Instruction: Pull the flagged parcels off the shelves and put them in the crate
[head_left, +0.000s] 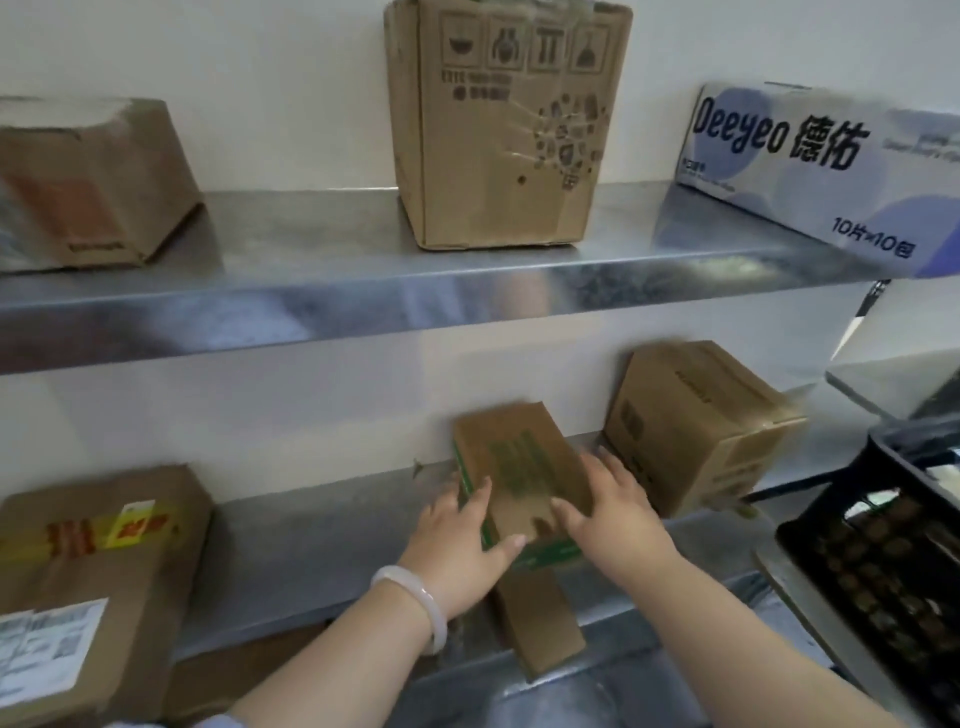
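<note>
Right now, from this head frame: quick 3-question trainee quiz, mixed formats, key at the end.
1. Multiple choice: which parcel do the left hand and right hand grip?
A) tall carton with handling symbols
B) green-printed carton on the lower shelf
C) yellow-taped parcel
2. True or false: the black crate sits to the right of the green-printed carton.
3. Fill in: the Deeyeo box rests on the ____ shelf.
Key: 1 B; 2 true; 3 upper.
</note>
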